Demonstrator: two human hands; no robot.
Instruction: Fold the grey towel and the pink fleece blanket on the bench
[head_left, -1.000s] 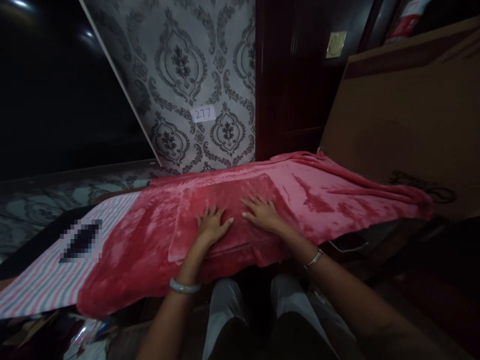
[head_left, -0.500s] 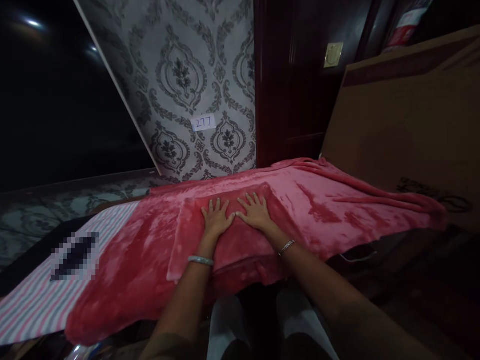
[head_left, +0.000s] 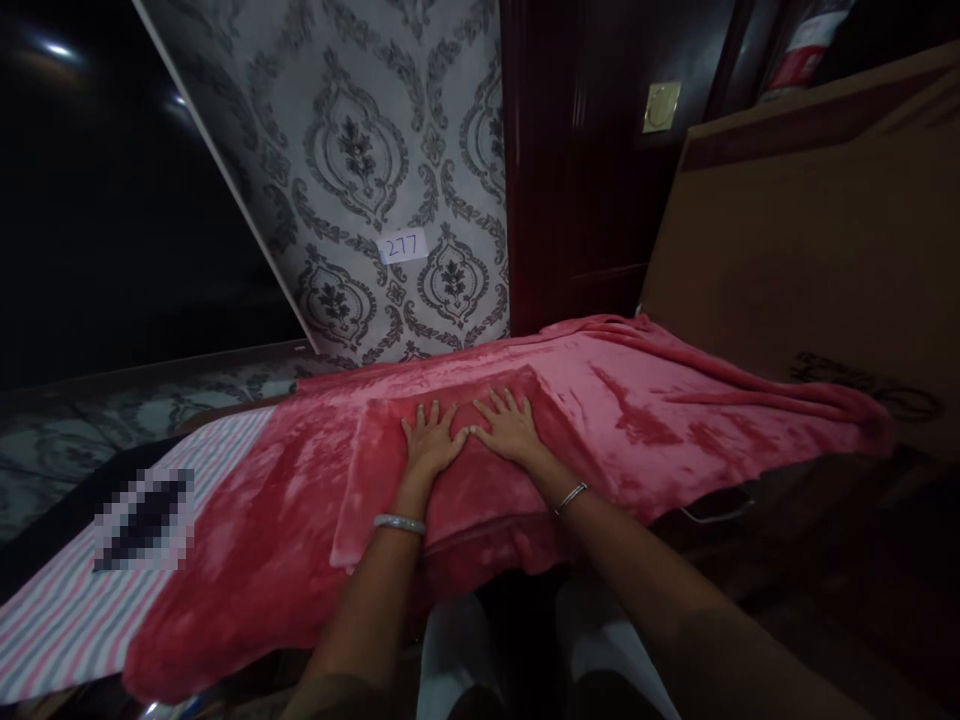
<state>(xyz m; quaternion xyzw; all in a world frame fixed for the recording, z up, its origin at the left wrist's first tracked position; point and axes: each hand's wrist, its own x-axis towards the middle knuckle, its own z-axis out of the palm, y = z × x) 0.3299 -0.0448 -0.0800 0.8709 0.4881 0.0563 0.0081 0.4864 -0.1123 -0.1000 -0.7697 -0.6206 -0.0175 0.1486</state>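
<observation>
Both palms lie flat on a folded pink plush cloth [head_left: 480, 490], roughly square. My left hand [head_left: 433, 438] has its fingers spread near the cloth's far left part, with a pale bangle on the wrist. Close beside it, my right hand [head_left: 508, 428] is spread too, thumb almost meeting the left thumb; a thin silver bracelet circles that wrist. Beneath the folded piece stretches a larger pink plush blanket [head_left: 247, 540] of the same colour. Its right part is rumpled, with folds along the far edge.
A striped cloth [head_left: 67, 610] lies at the left, with a blurred-out dark item [head_left: 146, 520] on it. A large dark screen [head_left: 135, 220] stands behind at left. On the patterned wall is a paper label [head_left: 403, 245] reading 277. A big cardboard box [head_left: 810, 240] leans at the right.
Hands and folded cloth hold the same place on the blanket. Only the camera view has shifted very slightly.
</observation>
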